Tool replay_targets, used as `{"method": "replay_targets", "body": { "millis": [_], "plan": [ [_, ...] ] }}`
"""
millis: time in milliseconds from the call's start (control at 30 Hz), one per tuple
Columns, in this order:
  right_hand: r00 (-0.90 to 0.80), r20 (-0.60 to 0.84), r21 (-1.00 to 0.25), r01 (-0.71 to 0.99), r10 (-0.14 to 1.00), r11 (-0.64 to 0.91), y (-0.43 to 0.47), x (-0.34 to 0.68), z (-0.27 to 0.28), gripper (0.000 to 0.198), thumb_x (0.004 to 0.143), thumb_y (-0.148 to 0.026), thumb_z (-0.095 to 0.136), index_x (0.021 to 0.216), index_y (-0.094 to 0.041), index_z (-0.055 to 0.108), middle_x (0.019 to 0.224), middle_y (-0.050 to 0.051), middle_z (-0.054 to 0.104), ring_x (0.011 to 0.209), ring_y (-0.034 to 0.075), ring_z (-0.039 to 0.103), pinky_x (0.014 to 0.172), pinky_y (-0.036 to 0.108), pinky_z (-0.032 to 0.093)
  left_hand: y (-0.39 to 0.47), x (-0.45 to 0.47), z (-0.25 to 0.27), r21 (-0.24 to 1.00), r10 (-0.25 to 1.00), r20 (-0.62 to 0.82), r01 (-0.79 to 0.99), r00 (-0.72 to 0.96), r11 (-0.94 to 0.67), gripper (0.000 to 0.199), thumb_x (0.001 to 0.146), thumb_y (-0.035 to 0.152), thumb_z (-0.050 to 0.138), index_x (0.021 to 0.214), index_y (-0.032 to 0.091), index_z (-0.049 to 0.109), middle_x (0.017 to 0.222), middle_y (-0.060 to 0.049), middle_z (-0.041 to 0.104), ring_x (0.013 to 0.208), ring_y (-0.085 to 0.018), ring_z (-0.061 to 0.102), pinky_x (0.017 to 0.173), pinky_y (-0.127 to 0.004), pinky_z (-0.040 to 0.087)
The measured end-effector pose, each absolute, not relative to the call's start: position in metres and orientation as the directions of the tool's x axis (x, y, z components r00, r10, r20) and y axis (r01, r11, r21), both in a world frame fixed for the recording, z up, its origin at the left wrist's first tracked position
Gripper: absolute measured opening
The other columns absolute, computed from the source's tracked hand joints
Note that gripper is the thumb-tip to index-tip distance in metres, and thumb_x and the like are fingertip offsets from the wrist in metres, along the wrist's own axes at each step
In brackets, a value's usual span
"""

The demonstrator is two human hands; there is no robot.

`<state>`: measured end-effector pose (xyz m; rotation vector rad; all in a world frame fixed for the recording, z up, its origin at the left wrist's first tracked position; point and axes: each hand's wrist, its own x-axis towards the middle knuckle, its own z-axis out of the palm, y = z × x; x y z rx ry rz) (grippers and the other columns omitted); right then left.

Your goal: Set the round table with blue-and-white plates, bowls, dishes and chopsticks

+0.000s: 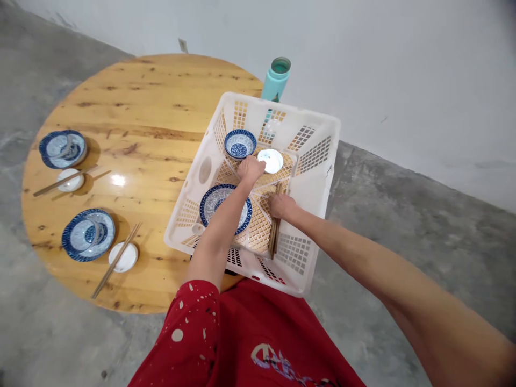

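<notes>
A white plastic basket (322, 185) stands on the table edge, with both my hands inside it. My left hand (252, 170) is closed at the near-left rim of a small white bowl (272, 160), its thumb on the rim and its other fingers mostly hidden. My right hand (281, 206) is closed round several wooden chopsticks (274, 236) lying lengthwise along the basket's right side. Behind my left hand sits a blue-and-white bowl (239, 144). A blue-and-white plate (217, 201) lies under my left forearm, partly covered by it.
On the round wooden table (161, 107) are two place settings: a far patterned bowl (52, 150) and small white bowl (69, 184), and a nearer patterned plate (74, 239) and white bowl (128, 259), each with chopsticks across. A turquoise bottle (276, 80) stands behind the basket, near the wall.
</notes>
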<state>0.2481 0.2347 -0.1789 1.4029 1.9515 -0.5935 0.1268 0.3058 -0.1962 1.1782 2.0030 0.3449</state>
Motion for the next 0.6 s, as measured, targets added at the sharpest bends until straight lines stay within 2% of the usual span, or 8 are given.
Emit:
{"method": "replay_targets", "body": {
  "millis": [167, 267, 400, 600],
  "plan": [
    [-0.182, -0.703, 0.018, 0.962, 0.687, 0.273, 0.235, 0.245, -0.182, 0.047, 0.089, -0.012, 0.062, 0.136, -0.012, 0.065, 0.134, 0.021, 0.066, 0.124, 0.031, 0.064, 0.099, 0.039, 0.054, 0.295, 0.115, -0.168, 0.636, 0.891, -0.362, 0.626, -0.275, 0.451, 0.021, 0.086, 0.031, 0.059, 0.084, 0.017, 0.074, 0.094, -0.015, 0.078, 0.103, -0.03, 0.072, 0.088, -0.035, 0.053],
    [-0.172, -0.692, 0.002, 0.971, 0.701, 0.24, 0.234, 0.245, -0.187, 0.045, 0.091, -0.013, 0.059, 0.135, -0.01, 0.065, 0.136, 0.021, 0.065, 0.125, 0.031, 0.063, 0.099, 0.038, 0.054, 0.29, 0.103, -0.144, 0.696, 0.928, -0.255, 0.614, -0.273, 0.372, 0.024, 0.087, 0.031, 0.058, 0.071, 0.018, 0.069, 0.076, -0.009, 0.074, 0.092, -0.026, 0.073, 0.082, -0.031, 0.053],
    [-0.126, -0.665, -0.001, 0.986, 0.736, 0.168, 0.232, 0.246, -0.192, 0.046, 0.091, -0.017, 0.059, 0.136, -0.009, 0.064, 0.136, 0.023, 0.064, 0.126, 0.032, 0.062, 0.099, 0.037, 0.053, 0.279, 0.09, -0.12, 0.764, 0.95, -0.156, 0.577, -0.27, 0.29, 0.028, 0.09, 0.033, 0.054, 0.071, 0.017, 0.066, 0.066, -0.003, 0.066, 0.084, -0.021, 0.07, 0.077, -0.028, 0.052],
    [-0.011, -0.634, 0.02, 0.999, 0.774, 0.03, 0.225, 0.249, -0.193, 0.05, 0.09, -0.025, 0.063, 0.137, -0.008, 0.063, 0.132, 0.024, 0.065, 0.123, 0.032, 0.064, 0.095, 0.035, 0.054, 0.24, 0.077, -0.107, 0.815, 0.965, -0.107, 0.536, -0.238, 0.223, 0.023, 0.088, 0.032, 0.055, 0.072, 0.018, 0.065, 0.06, -0.002, 0.063, 0.075, -0.018, 0.066, 0.069, -0.025, 0.05]
  ]
}}
